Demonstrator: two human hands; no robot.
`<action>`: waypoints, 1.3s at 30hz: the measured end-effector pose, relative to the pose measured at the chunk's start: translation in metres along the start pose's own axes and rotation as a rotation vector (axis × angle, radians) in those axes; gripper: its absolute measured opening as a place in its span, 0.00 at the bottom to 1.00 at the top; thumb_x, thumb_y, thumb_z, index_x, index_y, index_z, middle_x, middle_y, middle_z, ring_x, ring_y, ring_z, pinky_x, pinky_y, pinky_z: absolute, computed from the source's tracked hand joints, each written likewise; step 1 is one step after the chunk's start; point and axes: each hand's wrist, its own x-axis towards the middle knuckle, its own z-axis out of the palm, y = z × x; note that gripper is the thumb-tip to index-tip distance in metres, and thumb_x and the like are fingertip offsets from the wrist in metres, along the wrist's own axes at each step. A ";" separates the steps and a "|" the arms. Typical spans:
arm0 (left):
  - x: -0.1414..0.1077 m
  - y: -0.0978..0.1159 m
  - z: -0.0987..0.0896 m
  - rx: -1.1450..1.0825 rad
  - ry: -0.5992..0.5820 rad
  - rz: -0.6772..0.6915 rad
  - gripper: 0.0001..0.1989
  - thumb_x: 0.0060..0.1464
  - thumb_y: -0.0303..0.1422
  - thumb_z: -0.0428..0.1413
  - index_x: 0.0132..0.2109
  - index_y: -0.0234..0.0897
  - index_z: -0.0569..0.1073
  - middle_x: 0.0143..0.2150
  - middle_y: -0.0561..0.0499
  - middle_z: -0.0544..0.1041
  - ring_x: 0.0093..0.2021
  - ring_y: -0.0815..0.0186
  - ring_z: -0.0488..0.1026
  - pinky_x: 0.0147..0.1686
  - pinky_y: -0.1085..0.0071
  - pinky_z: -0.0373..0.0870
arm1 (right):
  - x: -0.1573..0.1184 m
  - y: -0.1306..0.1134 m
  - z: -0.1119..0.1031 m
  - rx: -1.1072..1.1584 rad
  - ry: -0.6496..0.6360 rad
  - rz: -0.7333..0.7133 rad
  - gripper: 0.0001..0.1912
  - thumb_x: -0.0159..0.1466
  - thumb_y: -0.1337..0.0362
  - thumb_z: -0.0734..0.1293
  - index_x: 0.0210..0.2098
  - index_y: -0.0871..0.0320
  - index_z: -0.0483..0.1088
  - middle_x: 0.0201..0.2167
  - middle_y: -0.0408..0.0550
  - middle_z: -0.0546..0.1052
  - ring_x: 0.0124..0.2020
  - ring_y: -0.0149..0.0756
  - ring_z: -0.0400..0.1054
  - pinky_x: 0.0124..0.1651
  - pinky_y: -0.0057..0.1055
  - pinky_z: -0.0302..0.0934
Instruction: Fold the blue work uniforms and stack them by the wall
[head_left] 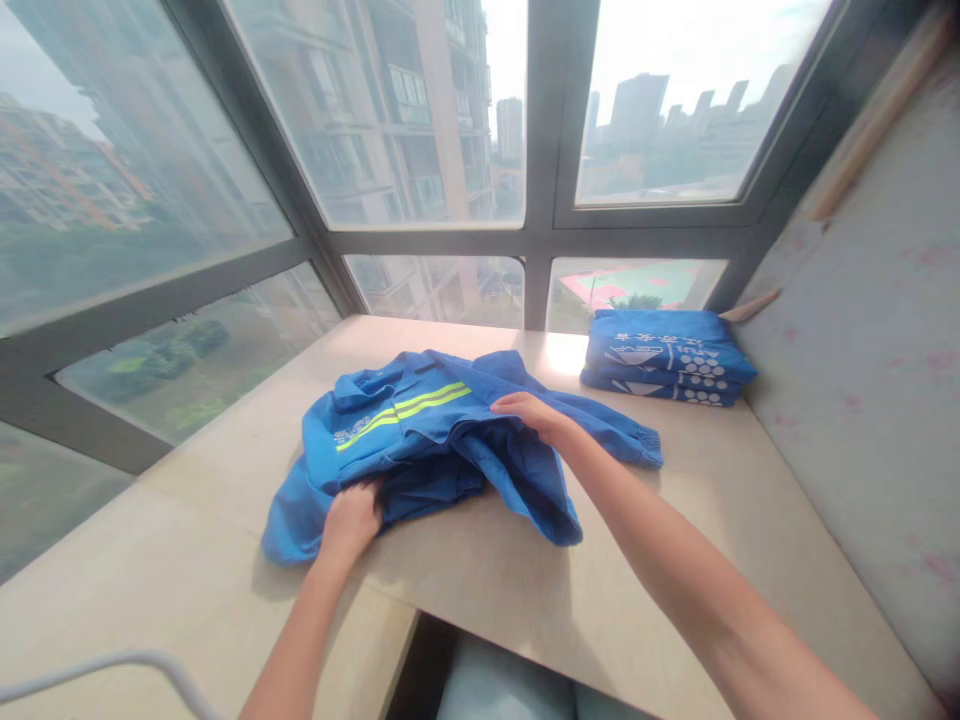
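Note:
A blue jacket [431, 395] with yellow-green stripes and white print lies crumpled on the pale tabletop. One sleeve with a ribbed cuff stretches to the right. At the jacket's near left edge, my left hand [354, 515] is closed on the cloth, its fingertips hidden under a fold. My right hand [529, 412] pinches the jacket's fabric at the right of the stripes, above an open fold that hangs toward the front.
A stack of folded blue garments [664, 358] with white print sits at the back right by the window. The patterned wall [870, 400] bounds the right side. A pale cable [135, 658] crosses the near left corner of the tabletop [660, 610].

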 end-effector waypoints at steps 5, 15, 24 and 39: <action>0.000 0.002 -0.013 0.063 0.040 -0.097 0.20 0.50 0.27 0.49 0.48 0.37 0.78 0.50 0.43 0.81 0.51 0.54 0.77 0.55 0.62 0.71 | 0.009 0.022 0.013 -0.247 0.198 0.034 0.10 0.64 0.69 0.64 0.33 0.59 0.78 0.35 0.50 0.80 0.43 0.40 0.72 0.49 0.32 0.62; 0.009 0.082 0.030 -0.689 0.201 -0.171 0.15 0.50 0.37 0.53 0.42 0.36 0.80 0.43 0.42 0.82 0.43 0.53 0.78 0.47 0.59 0.73 | -0.037 -0.036 0.109 -0.887 0.118 -0.566 0.12 0.69 0.60 0.64 0.47 0.60 0.72 0.46 0.57 0.76 0.49 0.47 0.67 0.49 0.39 0.62; 0.003 0.092 0.027 -1.500 0.188 -0.689 0.20 0.44 0.44 0.68 0.38 0.34 0.76 0.37 0.44 0.81 0.37 0.60 0.79 0.39 0.64 0.76 | -0.009 -0.006 0.125 -0.394 -0.044 -0.215 0.13 0.65 0.68 0.62 0.44 0.58 0.77 0.40 0.48 0.81 0.41 0.37 0.73 0.43 0.27 0.61; -0.001 0.115 0.040 -1.553 0.125 -0.783 0.21 0.44 0.47 0.67 0.36 0.33 0.76 0.30 0.49 0.78 0.27 0.67 0.75 0.27 0.73 0.70 | -0.024 -0.030 0.130 -0.621 0.031 -0.096 0.12 0.66 0.64 0.62 0.40 0.57 0.78 0.41 0.53 0.80 0.44 0.41 0.74 0.44 0.30 0.63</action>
